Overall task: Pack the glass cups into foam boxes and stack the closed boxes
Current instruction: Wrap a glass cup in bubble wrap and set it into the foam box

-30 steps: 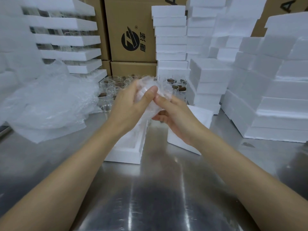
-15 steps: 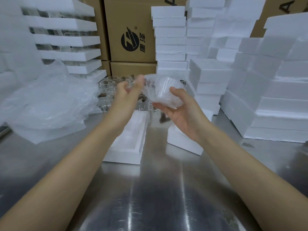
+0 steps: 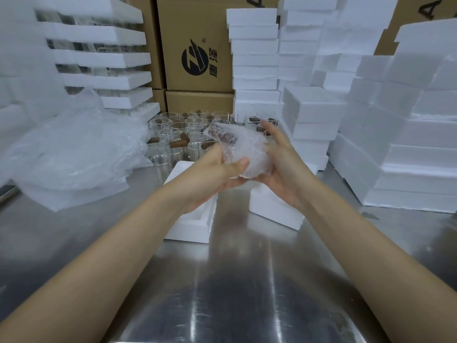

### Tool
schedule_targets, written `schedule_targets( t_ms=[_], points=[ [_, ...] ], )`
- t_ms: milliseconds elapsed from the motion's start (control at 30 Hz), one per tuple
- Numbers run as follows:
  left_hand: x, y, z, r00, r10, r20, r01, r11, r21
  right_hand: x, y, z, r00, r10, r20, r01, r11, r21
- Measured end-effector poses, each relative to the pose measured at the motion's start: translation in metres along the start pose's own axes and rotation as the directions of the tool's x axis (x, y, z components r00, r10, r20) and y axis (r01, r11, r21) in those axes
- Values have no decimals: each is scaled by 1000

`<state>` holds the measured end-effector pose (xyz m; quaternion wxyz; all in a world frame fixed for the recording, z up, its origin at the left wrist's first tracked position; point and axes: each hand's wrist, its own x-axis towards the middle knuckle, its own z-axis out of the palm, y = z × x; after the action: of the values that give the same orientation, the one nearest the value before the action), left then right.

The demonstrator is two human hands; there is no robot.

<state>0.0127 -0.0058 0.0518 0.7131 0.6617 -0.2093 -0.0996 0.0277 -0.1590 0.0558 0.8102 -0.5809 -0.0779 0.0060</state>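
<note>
- While both hands close on it from opposite sides, the wrapped cup [image 3: 247,152] hangs in the air above the desk [image 3: 235,280], over the gap between two foam pieces and in front of the loose glasses.
- The cup is swathed in clear bubble wrap, so it reads as a crumpled, whitish, rounded bundle. The glass itself is hard to make out, and a brown patch shows through the wrap at its upper left.
- The left hand [image 3: 212,174] grips the bundle from the near-left, thumb pressed flat on the front of the wrap and fingers curled beneath.
- The right hand [image 3: 282,167] cups it from the right, palm against the wrap and fingers reaching up round the far side.
- Below the left wrist lies an open foam box [image 3: 190,229], hollow side up. Just beside it, under the right wrist, sits a second foam piece [image 3: 274,214].
- Behind the hands stands a cluster of bare glass cups [image 3: 178,134], clear and straight-sided, several with brown parts.
- A loose heap of bubble wrap [image 3: 74,149] lies at the left of the desk.
- Stacks of white foam boxes [image 3: 408,144] rise on the right and at the back. Cardboard cartons [image 3: 197,45] with a dark logo stand behind them.
</note>
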Motion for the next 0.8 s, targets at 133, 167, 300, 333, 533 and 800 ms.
schedule_targets(
  t_ms=[133, 167, 300, 333, 533, 800],
  points=[
    [2, 0, 1, 998, -71, 3, 71, 997, -9, -4, 1, 2, 993, 47, 105, -35, 993, -112],
    [2, -1, 2, 997, -70, 21, 69, 997, 32, -5, 2, 5, 996, 35, 79, -23, 989, -147],
    [1, -3, 6, 1000, 12, -22, -9, 992, 129, -11, 9, 15, 977, -194, -94, 131, 880, -457],
    [1, -3, 4, 996, 12, -87, -4, 996, 91, -13, 10, 17, 966, -248, -74, 171, 825, -539],
    [1, -1, -8, 945, 57, -321, -16, 992, 129, -16, 11, 22, 974, -168, 153, 227, 705, -672],
    [0, -4, -1, 793, 440, -421, -14, 704, 710, -20, 16, 20, 859, -465, 212, 398, 348, -849]
  ],
)
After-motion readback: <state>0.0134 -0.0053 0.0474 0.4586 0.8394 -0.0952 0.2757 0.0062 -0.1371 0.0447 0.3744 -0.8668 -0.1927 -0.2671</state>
